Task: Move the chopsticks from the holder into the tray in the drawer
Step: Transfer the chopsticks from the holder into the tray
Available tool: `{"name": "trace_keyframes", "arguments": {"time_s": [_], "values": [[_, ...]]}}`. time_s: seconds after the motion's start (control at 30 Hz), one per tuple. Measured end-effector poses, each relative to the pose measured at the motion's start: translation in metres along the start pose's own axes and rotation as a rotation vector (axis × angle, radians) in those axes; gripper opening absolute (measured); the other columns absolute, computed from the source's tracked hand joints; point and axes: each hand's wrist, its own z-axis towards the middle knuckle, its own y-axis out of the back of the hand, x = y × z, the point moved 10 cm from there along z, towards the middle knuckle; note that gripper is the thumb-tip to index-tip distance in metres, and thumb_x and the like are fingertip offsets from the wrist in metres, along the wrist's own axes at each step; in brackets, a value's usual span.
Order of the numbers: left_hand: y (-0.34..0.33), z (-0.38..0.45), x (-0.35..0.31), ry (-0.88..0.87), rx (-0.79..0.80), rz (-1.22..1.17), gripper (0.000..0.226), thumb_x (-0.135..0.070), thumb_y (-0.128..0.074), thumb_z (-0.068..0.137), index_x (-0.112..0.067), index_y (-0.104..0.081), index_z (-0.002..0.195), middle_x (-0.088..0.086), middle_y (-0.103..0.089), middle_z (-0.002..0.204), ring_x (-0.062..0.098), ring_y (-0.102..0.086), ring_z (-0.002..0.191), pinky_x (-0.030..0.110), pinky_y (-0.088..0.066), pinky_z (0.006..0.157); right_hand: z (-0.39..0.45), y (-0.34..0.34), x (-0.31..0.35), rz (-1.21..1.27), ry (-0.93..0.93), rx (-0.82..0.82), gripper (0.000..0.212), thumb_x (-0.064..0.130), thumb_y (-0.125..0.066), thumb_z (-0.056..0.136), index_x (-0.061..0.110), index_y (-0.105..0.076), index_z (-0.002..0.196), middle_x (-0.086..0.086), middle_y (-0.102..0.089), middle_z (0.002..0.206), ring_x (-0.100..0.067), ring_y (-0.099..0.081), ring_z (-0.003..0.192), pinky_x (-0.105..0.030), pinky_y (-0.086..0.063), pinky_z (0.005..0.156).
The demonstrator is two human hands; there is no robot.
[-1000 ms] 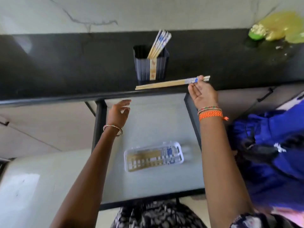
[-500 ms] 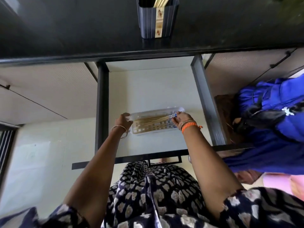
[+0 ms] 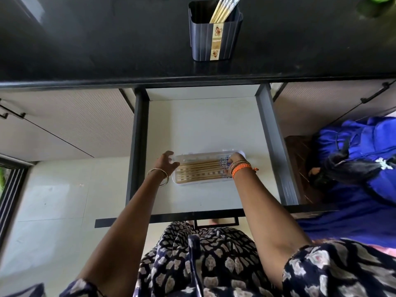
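Observation:
A dark ribbed holder (image 3: 215,39) stands on the black counter with several chopsticks (image 3: 224,7) leaning out of it. Below it, the open drawer (image 3: 271,146) holds a clear plastic tray (image 3: 201,182). Several wooden chopsticks with blue patterned ends (image 3: 200,168) lie side by side in the tray. My left hand (image 3: 166,162) grips the tray's left end with curled fingers. My right hand (image 3: 234,160) is at the tray's right end, its fingers down on the patterned chopstick ends and hiding some of them.
The black counter (image 3: 85,50) overhangs the back of the drawer. Closed cabinet fronts with dark handles flank it, on the left (image 3: 64,125) and the right (image 3: 342,99). A blue cloth bundle (image 3: 360,146) lies at the right. My patterned clothing (image 3: 203,264) touches the drawer front.
My right hand brought a pair of chopsticks down from the counter into the tray. My left hand dropped from the drawer's back corner to the tray's left end.

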Motion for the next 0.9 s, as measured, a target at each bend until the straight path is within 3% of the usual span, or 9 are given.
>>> {"name": "trace_keyframes", "arguments": {"time_s": [0.07, 0.2, 0.33, 0.5, 0.67, 0.73, 0.8, 0.83, 0.9], "values": [[0.008, -0.001, -0.014, -0.052, -0.063, 0.049, 0.05, -0.011, -0.062, 0.084, -0.001, -0.042, 0.129, 0.027, -0.051, 0.129, 0.038, -0.048, 0.121, 0.045, -0.039, 0.104, -0.004, -0.005, 0.0, 0.063, -0.022, 0.012, 0.021, 0.008, -0.031, 0.095, 0.015, -0.043, 0.079, -0.005, -0.044, 0.084, -0.021, -0.046, 0.074, -0.04, -0.05, 0.087], [0.03, -0.006, -0.074, -0.214, -0.171, -0.03, 0.046, -0.015, -0.059, 0.087, -0.003, -0.043, 0.128, 0.025, -0.052, 0.128, 0.036, -0.05, 0.12, 0.044, -0.041, 0.102, -0.018, -0.025, 0.039, 0.241, 0.013, 0.092, 0.016, 0.007, -0.039, 0.088, 0.009, -0.04, 0.073, -0.009, -0.035, 0.096, -0.027, -0.043, 0.085, -0.034, -0.047, 0.074], [0.064, -0.005, -0.177, -0.443, -0.252, -0.09, 0.04, -0.019, -0.058, 0.088, -0.007, -0.047, 0.124, 0.018, -0.057, 0.126, 0.029, -0.055, 0.116, 0.04, -0.046, 0.098, -0.038, -0.045, 0.16, 0.306, 0.312, 0.098, 0.025, 0.002, -0.042, 0.088, 0.012, -0.042, 0.065, -0.004, -0.038, 0.068, -0.014, -0.039, 0.057, -0.026, -0.046, 0.057], [0.119, 0.003, -0.302, -0.68, -0.386, -0.091, 0.041, -0.026, -0.06, 0.087, -0.009, -0.05, 0.123, 0.014, -0.059, 0.121, 0.026, -0.059, 0.108, 0.018, -0.046, 0.085, -0.066, -0.065, 0.307, 0.152, 0.655, 0.058, 0.022, -0.001, -0.048, 0.087, 0.015, -0.063, 0.081, 0.0, -0.054, 0.063, -0.008, -0.051, 0.054, -0.02, -0.046, 0.05], [0.154, 0.037, -0.363, -0.738, -0.491, 0.092, 0.05, -0.033, -0.057, 0.088, -0.016, -0.042, 0.133, 0.013, -0.048, 0.135, 0.028, -0.043, 0.127, 0.04, -0.039, 0.105, -0.042, -0.087, 0.406, -0.068, 0.846, -0.087, 0.025, 0.001, -0.051, 0.086, -0.005, -0.069, 0.102, -0.006, -0.062, 0.077, -0.014, -0.057, 0.066, -0.026, -0.051, 0.061], [0.161, 0.054, -0.369, -0.731, -0.51, 0.149, 0.051, -0.034, -0.057, 0.088, -0.016, -0.042, 0.133, 0.012, -0.048, 0.136, 0.028, -0.039, 0.13, 0.042, -0.037, 0.108, -0.026, -0.1, 0.429, -0.155, 0.873, -0.121, 0.023, 0.007, -0.056, 0.087, -0.011, -0.069, 0.091, -0.012, -0.062, 0.072, -0.018, -0.058, 0.068, -0.031, -0.049, 0.065], [0.171, 0.071, -0.371, -0.72, -0.547, 0.153, 0.048, -0.035, -0.058, 0.087, -0.015, -0.047, 0.129, 0.011, -0.053, 0.13, 0.029, -0.041, 0.128, 0.044, -0.038, 0.107, -0.01, -0.114, 0.445, -0.215, 0.877, -0.117, 0.03, 0.015, -0.063, 0.087, -0.004, -0.064, 0.065, -0.012, -0.058, 0.061, -0.018, -0.052, 0.057, -0.031, -0.044, 0.063], [0.174, 0.078, -0.371, -0.716, -0.565, 0.144, 0.045, -0.034, -0.059, 0.086, -0.014, -0.05, 0.126, 0.01, -0.056, 0.126, 0.029, -0.044, 0.126, 0.044, -0.039, 0.106, -0.002, -0.121, 0.451, -0.233, 0.868, -0.101, 0.03, 0.018, -0.065, 0.087, -0.002, -0.064, 0.064, -0.012, -0.059, 0.062, -0.017, -0.05, 0.056, -0.028, -0.041, 0.063], [0.175, 0.088, -0.371, -0.729, -0.573, 0.142, 0.04, -0.033, -0.062, 0.084, -0.014, -0.056, 0.119, 0.009, -0.06, 0.12, 0.029, -0.048, 0.12, 0.044, -0.042, 0.103, 0.012, -0.13, 0.461, -0.234, 0.861, -0.08, 0.024, 0.018, -0.067, 0.086, -0.005, -0.072, 0.085, -0.019, -0.071, 0.081, -0.016, -0.055, 0.066, -0.025, -0.042, 0.063]]}}
